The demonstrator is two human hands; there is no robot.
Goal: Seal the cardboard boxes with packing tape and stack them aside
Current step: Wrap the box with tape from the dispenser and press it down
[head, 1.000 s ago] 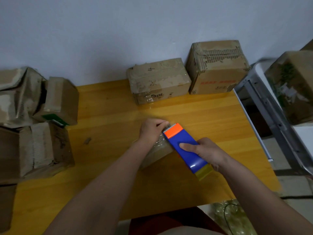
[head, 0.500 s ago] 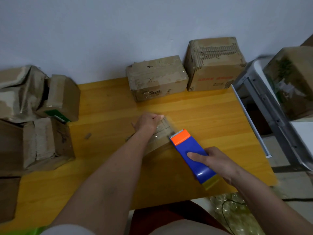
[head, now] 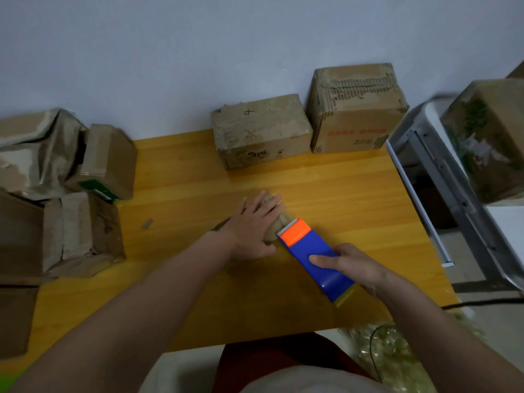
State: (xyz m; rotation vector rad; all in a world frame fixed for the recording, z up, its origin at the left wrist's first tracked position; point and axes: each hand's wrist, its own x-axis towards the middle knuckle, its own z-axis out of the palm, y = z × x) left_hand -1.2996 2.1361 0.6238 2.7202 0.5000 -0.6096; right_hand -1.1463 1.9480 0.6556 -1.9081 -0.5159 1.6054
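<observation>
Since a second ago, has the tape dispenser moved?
Yes. The tape dispenser pulled back toward the table's near edge, away from the wall-side boxes.

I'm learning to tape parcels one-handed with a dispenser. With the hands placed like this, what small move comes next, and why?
Probably tilt the tape dispenser so its teeth cut the tape. The left hand lies flat on the small box, and the right hand holds the dispenser with its toothed end at the box's near edge.

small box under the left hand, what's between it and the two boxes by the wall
In the head view, only bare yellow tabletop lies between the small box under the left hand and the two boxes by the wall.
</observation>
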